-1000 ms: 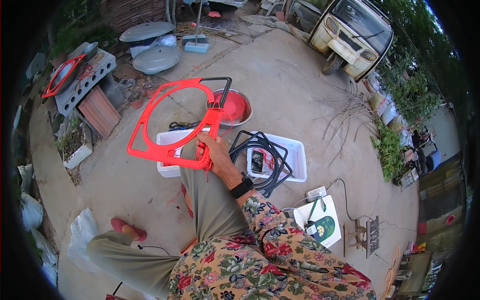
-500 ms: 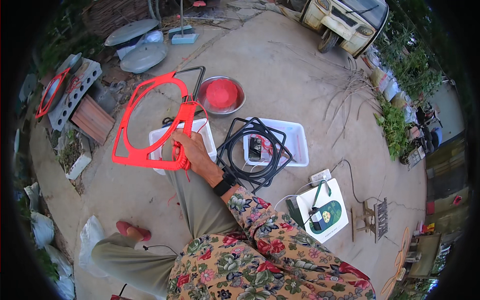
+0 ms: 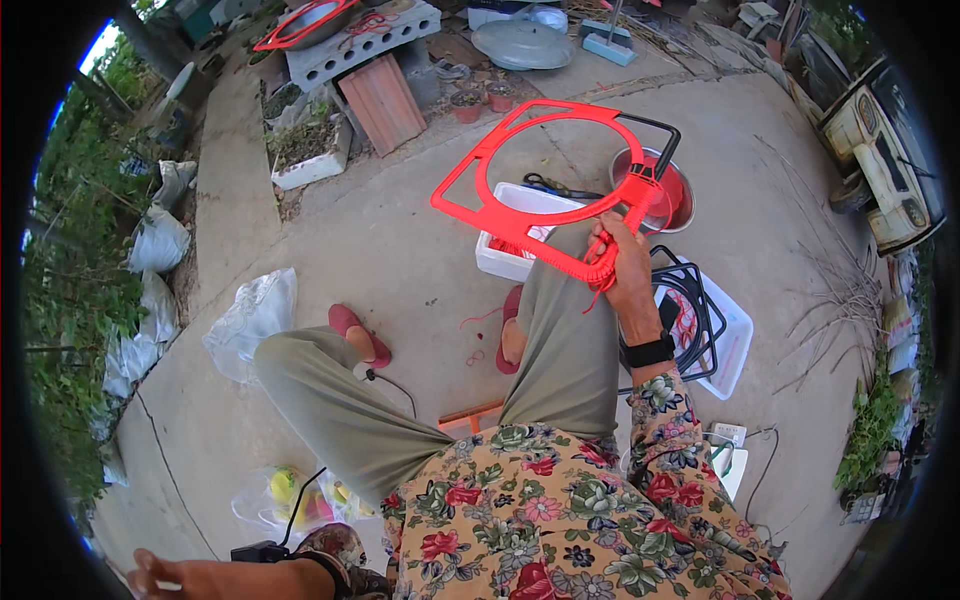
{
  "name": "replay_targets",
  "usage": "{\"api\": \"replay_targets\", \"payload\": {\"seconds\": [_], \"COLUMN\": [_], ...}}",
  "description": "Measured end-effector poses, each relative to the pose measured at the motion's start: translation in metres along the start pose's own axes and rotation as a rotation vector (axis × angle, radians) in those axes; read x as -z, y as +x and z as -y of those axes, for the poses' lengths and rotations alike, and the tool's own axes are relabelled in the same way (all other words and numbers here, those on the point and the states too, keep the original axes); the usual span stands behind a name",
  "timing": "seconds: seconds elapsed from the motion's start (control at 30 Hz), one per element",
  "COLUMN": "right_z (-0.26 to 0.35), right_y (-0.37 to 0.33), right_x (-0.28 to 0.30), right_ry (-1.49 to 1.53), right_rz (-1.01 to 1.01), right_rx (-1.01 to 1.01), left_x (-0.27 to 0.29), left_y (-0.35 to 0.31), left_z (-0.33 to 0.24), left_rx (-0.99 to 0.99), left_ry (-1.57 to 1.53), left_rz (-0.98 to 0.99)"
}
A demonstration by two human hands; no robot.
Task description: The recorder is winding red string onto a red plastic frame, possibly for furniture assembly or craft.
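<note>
Soft daylight falls on a grey concrete floor (image 3: 420,270). White sacks (image 3: 158,240) and green foliage (image 3: 85,250) line its left edge; a perforated slab (image 3: 350,52) stands near the far edge, a weathered pale vehicle (image 3: 883,155) at the far right corner, leafy plants (image 3: 868,437) below.

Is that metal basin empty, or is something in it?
Not empty: something red shows inside the metal basin, partly behind the red frame.

Frame (image 3: 497,217) over box (image 3: 505,262), bowl (image 3: 686,212) right of box, tray (image 3: 738,345) before bowl, vehicle (image 3: 878,165) far right
</note>
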State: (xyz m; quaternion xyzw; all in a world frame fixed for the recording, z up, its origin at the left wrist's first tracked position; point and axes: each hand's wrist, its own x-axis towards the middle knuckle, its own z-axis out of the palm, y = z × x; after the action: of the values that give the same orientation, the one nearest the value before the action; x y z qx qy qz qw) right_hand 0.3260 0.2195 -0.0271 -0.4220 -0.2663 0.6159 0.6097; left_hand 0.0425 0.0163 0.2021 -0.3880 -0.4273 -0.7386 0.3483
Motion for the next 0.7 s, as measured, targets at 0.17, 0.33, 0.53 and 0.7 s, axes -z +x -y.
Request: {"api": "replay_targets", "payload": {"seconds": [0.17, 0.33, 0.53, 0.7], "right_z": [-0.008, -0.001, -0.004, -0.006], "right_y": [0.003, 0.003, 0.007, 0.021], "right_x": [-0.011, 0.004, -0.002, 0.008], "right_ry": [-0.021, 0.004, -0.053, -0.052], "right_rz": [0.03, 0.098, 0.157, 0.191], "right_rx": [-0.046, -0.124, -0.124, -0.163], "left_x": [0.099, 0.174, 0.237, 0.274], "left_y": [-0.059, -0.103, -0.123, -0.148], "left_z": [0.07, 0.113, 0.111, 0.109], "left_rx": [0.713, 1.261, 1.436, 1.45], "left_ry": [0.174, 0.403, 0.459, 0.492], "left_rz": [0.627, 0.523, 0.276, 0.255]}}
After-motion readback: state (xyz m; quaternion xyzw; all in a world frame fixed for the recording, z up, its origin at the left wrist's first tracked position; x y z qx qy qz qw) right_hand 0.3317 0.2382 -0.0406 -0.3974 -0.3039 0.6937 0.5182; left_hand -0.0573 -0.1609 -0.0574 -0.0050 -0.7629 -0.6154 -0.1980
